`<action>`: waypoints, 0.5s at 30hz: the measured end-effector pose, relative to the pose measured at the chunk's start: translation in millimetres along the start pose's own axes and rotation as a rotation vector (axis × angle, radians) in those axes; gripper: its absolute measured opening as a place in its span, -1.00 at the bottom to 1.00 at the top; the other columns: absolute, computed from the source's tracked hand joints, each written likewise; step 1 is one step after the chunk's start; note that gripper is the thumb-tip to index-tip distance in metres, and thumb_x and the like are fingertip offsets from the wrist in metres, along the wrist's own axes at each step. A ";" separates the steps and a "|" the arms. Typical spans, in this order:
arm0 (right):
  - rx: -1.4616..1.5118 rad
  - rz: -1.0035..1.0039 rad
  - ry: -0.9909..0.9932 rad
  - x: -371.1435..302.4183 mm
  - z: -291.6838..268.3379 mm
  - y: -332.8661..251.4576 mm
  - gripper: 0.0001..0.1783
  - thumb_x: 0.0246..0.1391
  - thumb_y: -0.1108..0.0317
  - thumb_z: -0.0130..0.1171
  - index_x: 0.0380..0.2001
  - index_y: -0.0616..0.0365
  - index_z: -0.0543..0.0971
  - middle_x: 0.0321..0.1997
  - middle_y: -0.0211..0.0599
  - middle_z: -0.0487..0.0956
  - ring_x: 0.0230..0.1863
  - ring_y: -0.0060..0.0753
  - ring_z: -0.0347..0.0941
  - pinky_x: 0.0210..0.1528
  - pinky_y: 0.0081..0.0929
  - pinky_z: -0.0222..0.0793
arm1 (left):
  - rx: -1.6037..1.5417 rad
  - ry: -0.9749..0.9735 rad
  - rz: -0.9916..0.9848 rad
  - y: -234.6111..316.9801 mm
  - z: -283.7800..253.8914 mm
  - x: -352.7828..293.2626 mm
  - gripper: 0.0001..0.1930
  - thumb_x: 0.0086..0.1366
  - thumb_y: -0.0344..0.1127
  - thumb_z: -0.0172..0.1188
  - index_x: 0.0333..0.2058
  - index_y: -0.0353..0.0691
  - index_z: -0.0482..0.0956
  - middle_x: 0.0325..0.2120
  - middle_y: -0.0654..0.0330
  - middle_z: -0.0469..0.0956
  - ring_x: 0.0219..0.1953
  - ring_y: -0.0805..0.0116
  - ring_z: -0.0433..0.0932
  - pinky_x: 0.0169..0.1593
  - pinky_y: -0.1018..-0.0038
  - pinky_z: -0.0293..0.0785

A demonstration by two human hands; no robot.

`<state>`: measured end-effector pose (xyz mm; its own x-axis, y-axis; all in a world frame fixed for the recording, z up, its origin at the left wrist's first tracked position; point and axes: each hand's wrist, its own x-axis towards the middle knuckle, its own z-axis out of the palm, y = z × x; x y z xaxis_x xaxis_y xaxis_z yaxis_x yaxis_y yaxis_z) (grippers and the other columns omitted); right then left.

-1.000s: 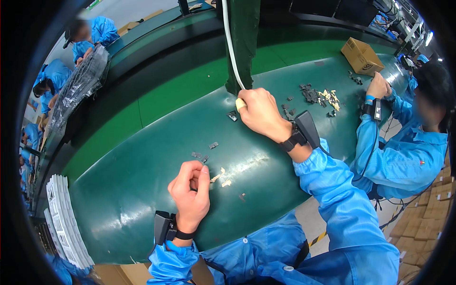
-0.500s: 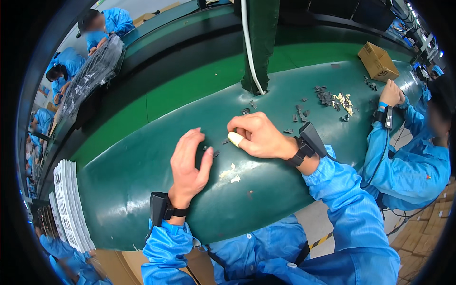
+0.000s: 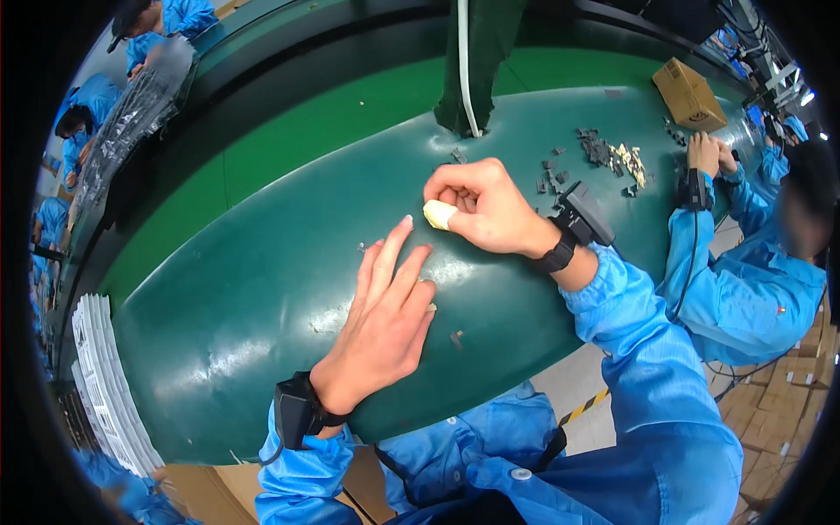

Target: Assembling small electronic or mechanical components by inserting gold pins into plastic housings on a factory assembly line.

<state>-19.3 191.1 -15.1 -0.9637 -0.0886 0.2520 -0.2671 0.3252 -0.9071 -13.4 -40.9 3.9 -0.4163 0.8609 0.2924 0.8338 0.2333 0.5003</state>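
My left hand (image 3: 376,328) is palm down low over the green table mat (image 3: 254,306), its fingers stretched and spread, its thumb tucked along the near side. A tiny pale bit shows at the thumb tip. Farther right, my right hand (image 3: 490,210) has its fingers curled in against the thumb, which wears a yellow finger cover (image 3: 438,214). Anything inside that grip is hidden. Just beyond it lie small black parts (image 3: 457,156), partly behind the hand. More loose black pieces (image 3: 553,178) sit to its right.
A pile of black parts (image 3: 595,147) lies beside pale scraps (image 3: 626,164) at the far right. An open cardboard box (image 3: 687,94) stands near a co-worker (image 3: 744,262) at my right. A post (image 3: 468,74) rises at the far edge; stacked white trays (image 3: 109,376) stand left.
My left hand has turned palm down, its fingers spreading and reaching toward the right hand. My right hand remains curled. The whole view has shifted slightly.
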 end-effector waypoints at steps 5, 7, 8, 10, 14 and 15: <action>-0.045 -0.032 0.020 4.6 1.5 -0.7 -0.94 -0.02 0.49 0.21 -0.47 0.27 0.57 -0.68 -0.40 0.44 -0.63 -0.63 0.33 -0.56 -0.55 0.26 | 0.030 -0.037 -0.009 0.8 -0.5 -4.6 -0.84 0.12 -0.58 0.25 -0.31 -0.34 0.50 0.19 -0.12 0.36 0.42 -0.27 0.07 0.34 -0.24 0.06; -0.050 -0.024 0.033 1.4 0.6 -0.1 -0.94 -0.03 0.49 0.21 -0.47 0.27 0.57 -0.68 -0.38 0.45 -0.63 -0.61 0.34 -0.55 -0.54 0.27 | 0.028 -0.044 -0.009 0.9 2.3 -3.7 -0.85 0.12 -0.58 0.25 -0.32 -0.34 0.50 0.19 -0.12 0.36 0.42 -0.27 0.07 0.34 -0.25 0.05; -0.056 -0.021 0.045 0.1 0.0 0.2 -0.93 -0.04 0.48 0.22 -0.48 0.27 0.57 -0.68 -0.36 0.45 -0.63 -0.59 0.35 -0.55 -0.52 0.28 | 0.045 -0.020 -0.008 1.4 1.6 -2.0 -0.85 0.12 -0.59 0.24 -0.32 -0.34 0.50 0.17 -0.12 0.38 0.41 -0.27 0.09 0.34 -0.22 0.07; -0.051 -0.025 0.051 1.8 -1.8 3.0 -0.93 -0.04 0.48 0.22 -0.48 0.27 0.57 -0.67 -0.35 0.46 -0.63 -0.58 0.36 -0.55 -0.51 0.29 | 0.059 0.000 -0.008 1.8 0.3 0.5 -0.85 0.12 -0.59 0.24 -0.33 -0.35 0.50 0.15 -0.12 0.40 0.40 -0.27 0.11 0.34 -0.20 0.09; -0.056 -0.039 0.052 5.3 -1.7 3.9 -0.92 -0.05 0.48 0.22 -0.48 0.28 0.57 -0.66 -0.33 0.47 -0.61 -0.54 0.38 -0.52 -0.49 0.32 | -0.008 0.165 -0.023 -2.6 -3.5 -2.2 -0.85 0.10 -0.61 0.24 -0.33 -0.35 0.50 0.09 -0.09 0.49 0.38 -0.25 0.19 0.30 -0.03 0.23; -0.074 -0.040 0.048 6.8 -3.0 3.2 -0.92 -0.06 0.48 0.22 -0.48 0.28 0.57 -0.66 -0.32 0.47 -0.61 -0.54 0.38 -0.52 -0.49 0.32 | -0.007 0.210 -0.028 -4.8 -3.7 -2.1 -0.85 0.10 -0.61 0.24 -0.33 -0.34 0.50 0.07 -0.08 0.51 0.37 -0.24 0.21 0.28 0.03 0.27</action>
<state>-26.8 194.4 -15.3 -0.9506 -0.0582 0.3049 -0.3027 0.3911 -0.8692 -17.8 -45.5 3.9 -0.5065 0.7410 0.4409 0.8185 0.2525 0.5160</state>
